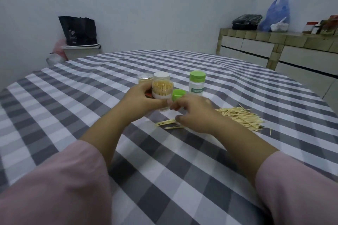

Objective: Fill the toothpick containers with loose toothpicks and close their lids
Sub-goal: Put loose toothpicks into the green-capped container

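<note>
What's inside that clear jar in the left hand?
The open jar is packed with toothpicks, ends facing the camera. The left hand covers its lower part, so the bottom is hidden.

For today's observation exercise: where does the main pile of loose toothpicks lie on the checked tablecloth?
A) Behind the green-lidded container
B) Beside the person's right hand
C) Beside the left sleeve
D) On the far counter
B: the loose toothpicks are spread on the tablecloth just beside the right hand.

A green band on the label of a green-lidded clear toothpick container [197, 86] carries pale lettering that appears to read "TOOTHPICK"; nothing else is legible.
</note>
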